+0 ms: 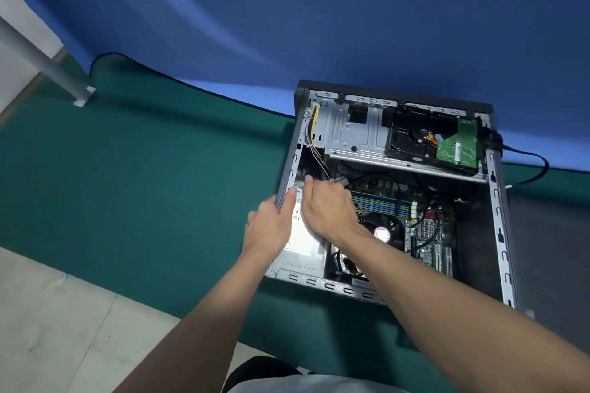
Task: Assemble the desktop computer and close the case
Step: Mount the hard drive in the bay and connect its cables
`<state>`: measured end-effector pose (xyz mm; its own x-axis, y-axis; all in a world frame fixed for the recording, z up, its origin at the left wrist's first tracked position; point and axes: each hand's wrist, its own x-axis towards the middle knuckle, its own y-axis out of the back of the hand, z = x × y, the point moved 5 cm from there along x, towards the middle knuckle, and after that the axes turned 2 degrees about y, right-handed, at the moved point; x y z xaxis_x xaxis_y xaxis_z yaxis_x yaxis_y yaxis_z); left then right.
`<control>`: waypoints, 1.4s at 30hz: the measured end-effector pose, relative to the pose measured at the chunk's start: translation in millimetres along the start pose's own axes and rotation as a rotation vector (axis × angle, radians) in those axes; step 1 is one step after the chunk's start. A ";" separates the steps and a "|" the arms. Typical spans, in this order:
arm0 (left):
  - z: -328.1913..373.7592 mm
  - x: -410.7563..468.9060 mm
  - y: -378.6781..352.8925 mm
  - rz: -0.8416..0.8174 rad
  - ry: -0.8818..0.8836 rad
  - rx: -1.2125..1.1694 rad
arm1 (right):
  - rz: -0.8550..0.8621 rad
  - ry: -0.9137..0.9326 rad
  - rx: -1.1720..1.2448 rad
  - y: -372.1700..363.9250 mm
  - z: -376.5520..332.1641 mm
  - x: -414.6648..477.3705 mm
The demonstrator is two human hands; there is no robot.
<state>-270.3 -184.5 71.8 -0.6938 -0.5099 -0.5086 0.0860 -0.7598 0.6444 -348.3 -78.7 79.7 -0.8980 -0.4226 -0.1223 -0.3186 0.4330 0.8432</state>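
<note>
The mat (143,175) is dark green under a blue backdrop (319,9). The case (498,207) is grey metal with a black front. The hard drive (412,134) is black with a green circuit board (456,147). Memory slots (380,204) show blue and green stripes. The wire bundle (314,137) is yellow, purple and white. The power supply (303,246) is silver-grey.

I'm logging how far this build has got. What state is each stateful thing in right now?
Computer case: lying on its side, side panel off, interior exposed.
Hard drive: seated in the drive cage, circuit board facing up.
Power supply: inside the case, at its left wall.
Wire bundle: loose, trailing down toward the right hand.
Left hand: gripping the case's left edge.
Right hand: reaching inside, fingers by the wires; grip unclear.
</note>
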 end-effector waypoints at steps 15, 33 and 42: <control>3.6 -2.1 -2.3 0.159 -0.054 0.285 | -0.225 -0.085 0.117 -0.7 17.2 9.4; 10.3 -9.4 3.0 0.084 0.066 0.351 | 0.032 -0.350 0.452 62.6 -5.7 92.4; 59.8 -36.7 10.1 0.406 -0.393 0.350 | 0.088 -0.289 1.139 84.0 47.3 -11.8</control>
<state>-286.7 -149.3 131.1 -0.8700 -0.4928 0.0168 0.2041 -0.3290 0.9220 -378.8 0.3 127.2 -0.9192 -0.2235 -0.3243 -0.2082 0.9747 -0.0817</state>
